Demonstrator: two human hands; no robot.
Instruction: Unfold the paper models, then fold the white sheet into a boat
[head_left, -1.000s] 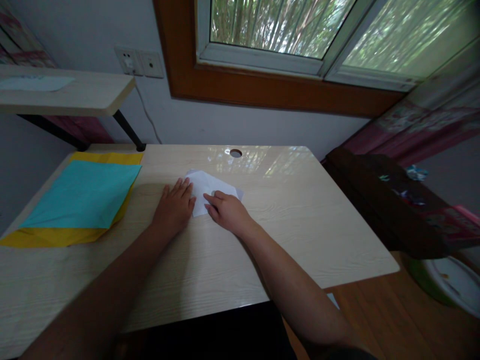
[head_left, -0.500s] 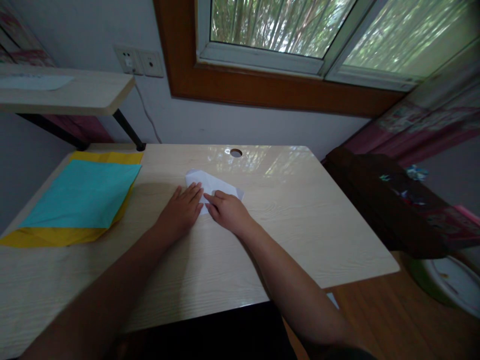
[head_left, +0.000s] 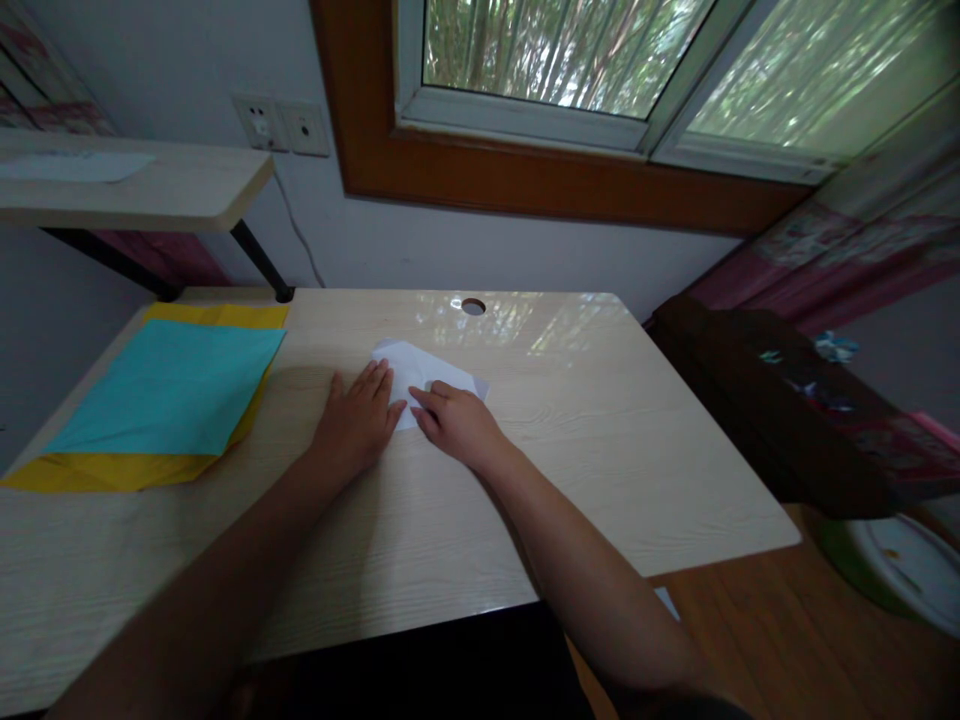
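While both hands lie flat with fingers stretched out, gripping nothing, the left hand (head_left: 354, 422) presses the near left edge of a folded white paper (head_left: 420, 370) and the right hand (head_left: 455, 425) rests on its near right part. That paper sits mid-tabletop (head_left: 600, 440). Well to the left lies a teal sheet (head_left: 165, 390) over a yellow sheet (head_left: 97, 472).
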